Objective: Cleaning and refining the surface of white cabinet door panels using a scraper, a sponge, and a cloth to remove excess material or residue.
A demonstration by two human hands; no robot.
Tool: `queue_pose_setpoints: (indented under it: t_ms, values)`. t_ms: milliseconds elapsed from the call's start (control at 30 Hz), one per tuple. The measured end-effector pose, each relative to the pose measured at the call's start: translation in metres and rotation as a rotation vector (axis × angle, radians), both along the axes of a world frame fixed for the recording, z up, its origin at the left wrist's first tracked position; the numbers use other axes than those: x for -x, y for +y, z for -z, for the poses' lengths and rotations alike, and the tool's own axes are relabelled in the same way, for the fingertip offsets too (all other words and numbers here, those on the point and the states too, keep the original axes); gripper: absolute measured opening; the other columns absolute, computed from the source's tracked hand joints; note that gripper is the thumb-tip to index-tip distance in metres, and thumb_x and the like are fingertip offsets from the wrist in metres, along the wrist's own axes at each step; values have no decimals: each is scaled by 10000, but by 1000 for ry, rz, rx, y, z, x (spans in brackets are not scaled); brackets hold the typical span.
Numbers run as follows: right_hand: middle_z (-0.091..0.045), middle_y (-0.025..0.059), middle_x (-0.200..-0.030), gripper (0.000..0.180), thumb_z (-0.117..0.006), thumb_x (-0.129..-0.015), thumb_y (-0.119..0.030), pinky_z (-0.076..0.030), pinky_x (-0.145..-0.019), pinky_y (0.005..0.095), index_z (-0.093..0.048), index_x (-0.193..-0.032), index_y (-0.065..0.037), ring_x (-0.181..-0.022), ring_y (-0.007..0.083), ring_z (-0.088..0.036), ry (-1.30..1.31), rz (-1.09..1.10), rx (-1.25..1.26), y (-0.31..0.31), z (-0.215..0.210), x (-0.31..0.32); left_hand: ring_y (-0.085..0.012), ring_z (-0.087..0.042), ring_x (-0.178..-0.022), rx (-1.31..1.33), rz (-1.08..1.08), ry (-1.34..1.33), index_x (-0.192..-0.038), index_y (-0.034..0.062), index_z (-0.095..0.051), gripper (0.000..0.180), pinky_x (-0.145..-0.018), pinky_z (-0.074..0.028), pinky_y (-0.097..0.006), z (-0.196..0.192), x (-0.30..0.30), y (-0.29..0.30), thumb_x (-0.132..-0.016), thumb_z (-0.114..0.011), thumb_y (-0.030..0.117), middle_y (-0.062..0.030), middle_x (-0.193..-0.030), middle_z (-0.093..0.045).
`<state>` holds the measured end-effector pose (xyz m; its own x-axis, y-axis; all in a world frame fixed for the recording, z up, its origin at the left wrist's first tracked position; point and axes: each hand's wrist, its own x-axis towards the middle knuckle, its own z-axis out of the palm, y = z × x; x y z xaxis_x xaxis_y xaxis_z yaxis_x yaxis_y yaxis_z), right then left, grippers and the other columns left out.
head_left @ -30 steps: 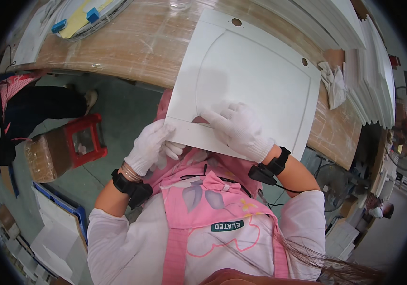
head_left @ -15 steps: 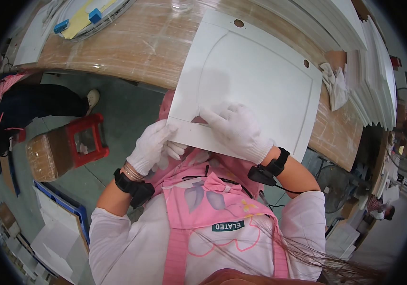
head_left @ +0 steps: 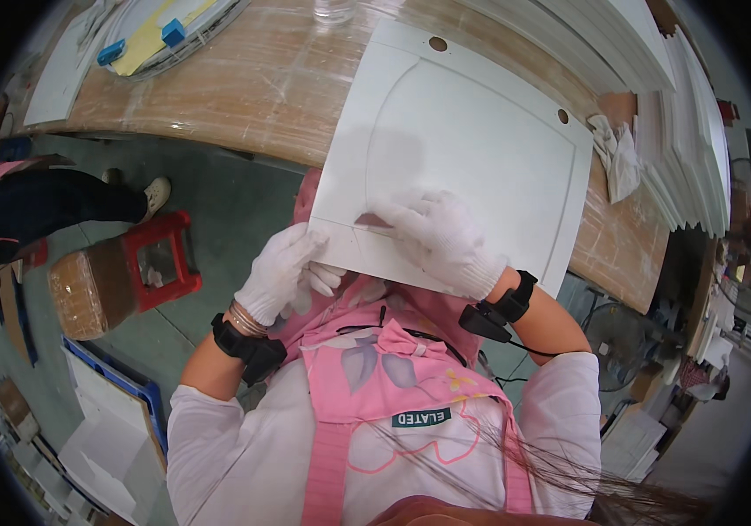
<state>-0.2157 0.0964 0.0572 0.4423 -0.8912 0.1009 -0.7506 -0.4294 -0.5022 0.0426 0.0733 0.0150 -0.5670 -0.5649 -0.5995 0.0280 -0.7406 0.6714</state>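
A white cabinet door panel (head_left: 480,131), with a curved routed groove and two round holes near its far edge, lies on the table and juts over the front edge towards me. My left hand (head_left: 279,267), in a white knitted glove, closes round the panel's near left corner, fingers partly tucked beneath. My right hand (head_left: 441,237), gloved the same way, rests low on the panel's face. Between its fingertips sits a small reddish-brown flat piece (head_left: 375,220), pressed against the panel near the groove; it looks like sandpaper, though most of it is covered.
Stacked white panels (head_left: 682,131) stand at the right, beside a crumpled white cloth (head_left: 619,158). Far left on the wrapped tabletop (head_left: 217,96) is a round tray (head_left: 187,57) with blue blocks. A red stool (head_left: 163,263), a taped carton (head_left: 86,289) and another person's leg (head_left: 68,197) are left.
My right fingers have drawn back slightly to the right, showing more of the reddish-brown piece. My left hand keeps its place. The other person's leg has shifted left, and a second shoe shows.
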Motion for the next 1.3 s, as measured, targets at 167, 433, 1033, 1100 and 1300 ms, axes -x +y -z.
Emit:
queue_pose_setpoints:
  t_ms: [167, 433, 1033, 1100, 1300]
  values:
    - [-682, 105, -956, 354, -600, -819, -130, -521, -728, 427, -605, -1172, -152, -803, 333, -641, 102, -31, -25, 1, -7, 2, -186, -639, -613, -1, -14, 5, -1143, -25, -555, 382, -535, -568, -301, 3, -1, 1, -998, -558, 328, -129, -849, -660]
    - [-567, 72, -721, 418, -638, -783, -52, -479, -624, 365, -643, -1197, -111, -672, 262, -573, -80, 52, -164, 4, -8, 5, -179, -604, -580, -15, -28, 13, -1133, -21, -555, 364, -512, -555, -304, 7, -1, 1, -1002, -553, 319, -125, -828, -646]
    - [-669, 128, -916, 405, -586, -836, -6, -513, -773, 413, -617, -1232, -86, -850, 319, -648, 25, -28, -47, 4, -7, 5, -174, -637, -680, 7, 40, -37, -1200, -29, -544, 412, -576, -567, -310, 3, 0, -3, -1000, -553, 331, -132, -923, -654]
    - [-670, 140, -921, 399, -583, -849, -4, -516, -775, 411, -620, -1241, -75, -854, 327, -648, -99, 38, -54, 3, -6, 9, -164, -642, -759, 136, 20, -124, -1228, -38, -531, 417, -621, -572, -305, -5, 7, -3, -995, -555, 307, -128, -996, -648]
    - [-681, 159, -973, 354, -579, -894, -12, -520, -788, 407, -644, -1238, -65, -887, 342, -646, -251, 257, -57, -13, -9, 17, -148, -652, -921, 694, 33, -375, -1324, -45, -469, 478, -706, -584, -291, 4, 17, -8, -957, -619, 222, -110, -1134, -628]
